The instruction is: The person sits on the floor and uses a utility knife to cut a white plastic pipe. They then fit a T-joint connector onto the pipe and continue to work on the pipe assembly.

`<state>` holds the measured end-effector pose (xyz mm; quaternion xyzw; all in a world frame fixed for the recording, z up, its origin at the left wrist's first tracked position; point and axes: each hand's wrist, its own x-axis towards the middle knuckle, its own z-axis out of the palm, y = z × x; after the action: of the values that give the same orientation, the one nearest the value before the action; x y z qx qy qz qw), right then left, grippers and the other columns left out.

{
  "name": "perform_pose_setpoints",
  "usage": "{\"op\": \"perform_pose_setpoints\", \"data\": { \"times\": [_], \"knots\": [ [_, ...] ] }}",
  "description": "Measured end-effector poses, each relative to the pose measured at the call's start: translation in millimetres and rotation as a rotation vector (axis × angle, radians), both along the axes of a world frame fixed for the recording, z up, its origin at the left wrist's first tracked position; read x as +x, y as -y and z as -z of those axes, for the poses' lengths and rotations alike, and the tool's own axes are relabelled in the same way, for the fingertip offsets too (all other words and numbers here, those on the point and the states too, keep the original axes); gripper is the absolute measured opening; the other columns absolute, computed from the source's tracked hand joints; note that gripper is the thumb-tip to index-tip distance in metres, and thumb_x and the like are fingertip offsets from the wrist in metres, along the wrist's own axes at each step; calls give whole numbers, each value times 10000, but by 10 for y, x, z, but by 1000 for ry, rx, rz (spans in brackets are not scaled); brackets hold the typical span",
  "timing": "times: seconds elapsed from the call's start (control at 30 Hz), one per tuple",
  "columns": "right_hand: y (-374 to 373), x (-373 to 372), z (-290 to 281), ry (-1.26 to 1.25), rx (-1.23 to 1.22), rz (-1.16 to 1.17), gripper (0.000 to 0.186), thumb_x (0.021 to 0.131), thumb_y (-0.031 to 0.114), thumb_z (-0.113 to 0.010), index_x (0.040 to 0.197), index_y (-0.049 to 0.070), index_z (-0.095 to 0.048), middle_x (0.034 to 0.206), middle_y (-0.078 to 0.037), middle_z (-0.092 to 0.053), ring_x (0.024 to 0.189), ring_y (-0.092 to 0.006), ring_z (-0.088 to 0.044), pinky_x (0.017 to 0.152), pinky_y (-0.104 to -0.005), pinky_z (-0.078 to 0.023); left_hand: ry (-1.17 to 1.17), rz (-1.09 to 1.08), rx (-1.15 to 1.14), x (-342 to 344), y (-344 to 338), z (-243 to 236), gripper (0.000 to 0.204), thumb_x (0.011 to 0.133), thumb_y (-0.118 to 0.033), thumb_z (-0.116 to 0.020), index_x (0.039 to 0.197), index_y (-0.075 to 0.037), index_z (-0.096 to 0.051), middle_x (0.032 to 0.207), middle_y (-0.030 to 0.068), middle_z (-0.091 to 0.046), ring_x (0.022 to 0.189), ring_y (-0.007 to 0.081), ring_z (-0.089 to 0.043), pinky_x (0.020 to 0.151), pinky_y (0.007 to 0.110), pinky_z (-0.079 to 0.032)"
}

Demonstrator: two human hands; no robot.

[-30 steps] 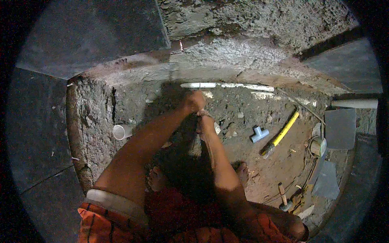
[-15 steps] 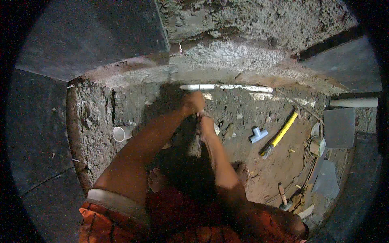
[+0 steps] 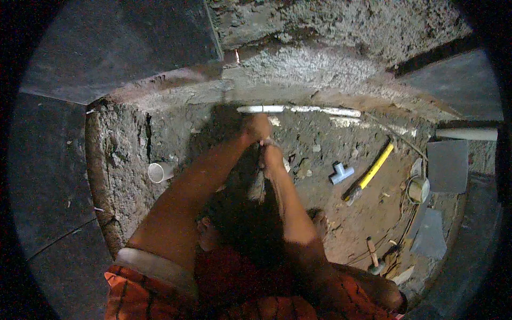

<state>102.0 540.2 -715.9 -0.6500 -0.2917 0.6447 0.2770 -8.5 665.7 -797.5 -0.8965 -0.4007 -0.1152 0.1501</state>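
Brown earth floor [image 3: 368, 213], rough, strewn with rubble; one crumbling grey wall [image 3: 320, 69]; dark slabs [image 3: 133, 42] at left. White pipe [image 3: 261, 109] along the wall's foot, just beyond the left hand [image 3: 258, 128], together with the right hand [image 3: 271, 153]; I can't tell what they grip.

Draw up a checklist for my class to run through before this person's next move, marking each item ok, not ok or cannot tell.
1. Left hand and right hand close together: ok.
2. Hands covered: not ok; both bare.
3. Anything held identifiable: cannot tell; dark and blurred.
4. White pipe untouched: cannot tell; the left hand is close.
5. Blue-grey tee fitting clear of the hands: ok, to their right.
6. Yellow handle clear: ok, farther right.
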Motion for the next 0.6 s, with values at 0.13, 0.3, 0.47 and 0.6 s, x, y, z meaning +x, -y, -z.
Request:
{"op": "perform_pose_setpoints", "data": {
  "times": [0.13,0.3,0.47,0.6],
  "knots": [
    [158,85,42,0,-29,26,490,1022,433,-478,1031,22,-745,945,-120,-722,831,-276,-641,705,-440,-494,-32,1,-142,91,-161,-156,133,714,-233,-695,644,-123,-719,671,89,-677,580,274,-645,544,429,-519],
    [23,124,136,-2,-56,53,503,1025,446,-475,1024,24,-749,930,-111,-722,816,-270,-638,693,-434,-493,8,0,-356,189,154,-127,209,701,-282,-697,663,-80,-736,700,147,-693,607,318,-662,549,464,-514],
    [109,-27,269,-61,-23,153,511,1033,453,-470,1003,28,-752,931,-109,-722,807,-265,-638,680,-435,-491,-5,-31,-328,111,-52,74,200,738,-258,-671,611,-106,-697,640,129,-651,553,312,-614,507,461,-469],
    [178,84,-159,57,-13,17,472,1037,421,-486,1001,26,-740,923,-116,-722,800,-268,-644,673,-448,-495,216,-56,-506,89,188,151,215,752,-265,-677,568,-154,-659,575,88,-584,480,288,-526,474,435,-416]
  ]
}}
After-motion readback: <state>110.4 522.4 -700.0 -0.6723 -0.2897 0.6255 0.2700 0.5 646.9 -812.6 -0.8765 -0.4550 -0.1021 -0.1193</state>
